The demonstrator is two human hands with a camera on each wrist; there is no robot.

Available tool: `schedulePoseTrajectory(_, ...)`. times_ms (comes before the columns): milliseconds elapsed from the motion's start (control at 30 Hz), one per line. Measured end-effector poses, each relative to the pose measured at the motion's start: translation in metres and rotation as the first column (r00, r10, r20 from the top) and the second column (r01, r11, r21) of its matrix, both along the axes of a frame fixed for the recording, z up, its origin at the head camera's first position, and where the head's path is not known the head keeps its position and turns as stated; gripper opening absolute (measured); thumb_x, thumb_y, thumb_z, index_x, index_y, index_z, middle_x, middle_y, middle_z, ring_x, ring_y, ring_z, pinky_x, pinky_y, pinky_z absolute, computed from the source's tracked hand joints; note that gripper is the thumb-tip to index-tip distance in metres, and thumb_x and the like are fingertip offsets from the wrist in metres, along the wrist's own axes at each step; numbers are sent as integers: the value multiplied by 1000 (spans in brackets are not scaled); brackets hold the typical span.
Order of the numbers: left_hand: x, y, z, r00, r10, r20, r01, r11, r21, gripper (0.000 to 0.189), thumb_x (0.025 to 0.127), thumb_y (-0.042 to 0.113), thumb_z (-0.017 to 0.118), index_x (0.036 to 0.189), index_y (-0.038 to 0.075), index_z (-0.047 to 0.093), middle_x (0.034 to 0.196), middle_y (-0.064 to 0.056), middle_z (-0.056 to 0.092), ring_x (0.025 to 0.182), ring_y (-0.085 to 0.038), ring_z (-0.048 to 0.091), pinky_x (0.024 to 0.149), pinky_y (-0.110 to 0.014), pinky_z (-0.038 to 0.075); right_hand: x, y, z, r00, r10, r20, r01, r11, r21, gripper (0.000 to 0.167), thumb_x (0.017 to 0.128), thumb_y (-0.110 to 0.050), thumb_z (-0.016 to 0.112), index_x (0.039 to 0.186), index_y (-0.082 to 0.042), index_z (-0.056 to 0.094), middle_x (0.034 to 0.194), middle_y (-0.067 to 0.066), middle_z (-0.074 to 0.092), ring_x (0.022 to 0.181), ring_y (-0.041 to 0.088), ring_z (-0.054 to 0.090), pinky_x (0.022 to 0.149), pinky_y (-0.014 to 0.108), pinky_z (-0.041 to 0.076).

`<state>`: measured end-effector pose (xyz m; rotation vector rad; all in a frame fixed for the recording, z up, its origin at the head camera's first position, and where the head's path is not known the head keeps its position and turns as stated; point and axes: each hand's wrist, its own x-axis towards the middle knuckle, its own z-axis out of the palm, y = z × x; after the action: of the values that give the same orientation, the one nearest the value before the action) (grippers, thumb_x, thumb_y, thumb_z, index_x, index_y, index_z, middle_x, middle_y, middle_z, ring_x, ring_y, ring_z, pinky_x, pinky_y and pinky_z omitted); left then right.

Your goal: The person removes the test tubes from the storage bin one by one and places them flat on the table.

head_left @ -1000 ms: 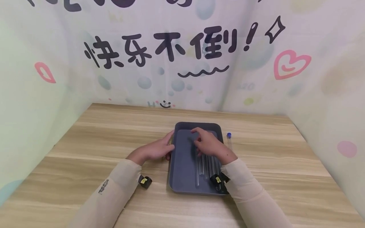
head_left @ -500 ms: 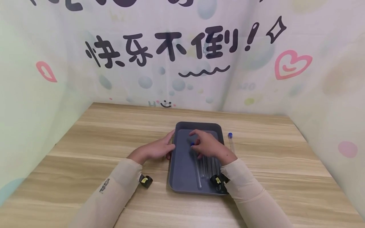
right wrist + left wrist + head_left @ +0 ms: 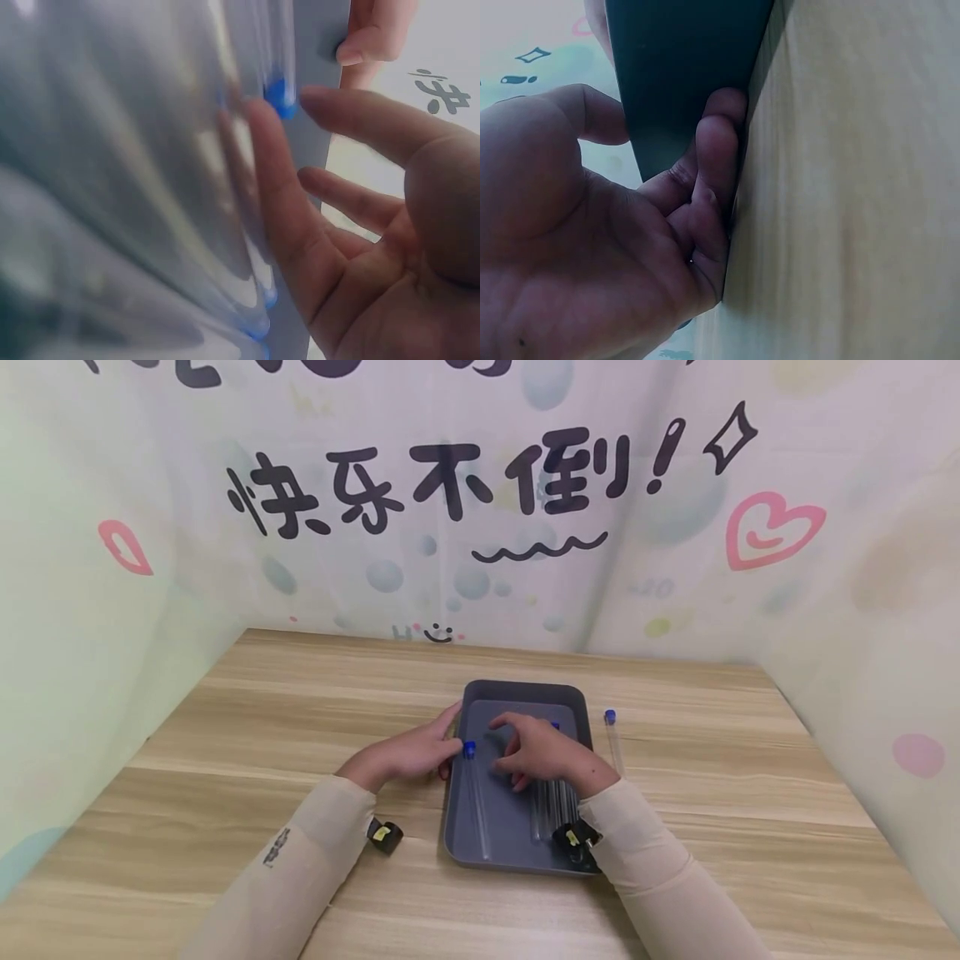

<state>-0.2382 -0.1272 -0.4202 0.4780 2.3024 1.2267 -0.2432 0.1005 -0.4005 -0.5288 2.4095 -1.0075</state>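
Observation:
Several clear test tubes with blue caps lie in a grey rectangular tray (image 3: 487, 864). One capped test tube (image 3: 476, 802) lies apart along the tray's left side; the other test tubes (image 3: 553, 810) are grouped at the right. My left hand (image 3: 408, 753) holds the tray's left wall, thumb at the rim and bent fingers (image 3: 716, 154) against the outer side. Over the tray's middle, my right hand (image 3: 543, 752) has its fingers spread and loosely bent, holding nothing. In the right wrist view, its fingers (image 3: 281, 195) are close beside blurred tubes, with a blue cap (image 3: 280, 97) beyond them.
Another blue-capped tube (image 3: 613, 743) lies on the wooden table (image 3: 735, 777), right of the tray. A printed cloth (image 3: 480, 593) hangs behind the table and along both sides. Small black cameras are strapped at both wrists.
One blue-capped test tube has moved leftward from beside my right fingers to the tray's left side. My right hand has shifted slightly left and opened a little. My left hand stays at the wall.

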Motion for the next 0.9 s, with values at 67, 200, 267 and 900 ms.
schedulePoseTrajectory(67,0,0,0,1000,3,3,-3,1000,7,73,104,19,39,161,27,-6,79,-8,62,73,-21,60,72,-32,48,0,-1,-1,1000,4,20,-3,1000,-16,65,89,-10,74,147,-9,44,92,11,68,60,20,70,58,34,59)
schedulePoseTrajectory(200,-1,-1,0,1000,4,7,-5,1000,24,73,104,19,39,162,27,-4,80,-9,63,74,-23,61,73,-33,50,-1,-1,-2,998,15,65,-12,999,-50,66,90,-13,73,148,-10,42,96,12,67,62,21,71,59,35,60)
schedulePoseTrajectory(267,-1,-1,-1,1000,3,10,-3,1000,25,73,103,19,39,162,27,-4,80,-9,63,74,-23,61,74,-33,50,0,-2,-3,996,24,88,-19,998,-67,67,90,-13,73,149,-10,41,98,13,66,63,21,71,60,35,60)
schedulePoseTrajectory(900,-2,-1,-3,999,33,20,-33,999,-2,74,103,21,40,162,28,-4,76,-8,62,74,-22,62,75,-32,48,1,-23,-6,964,63,259,-15,983,-180,72,91,-6,69,153,-1,32,104,17,67,66,20,72,65,36,62)
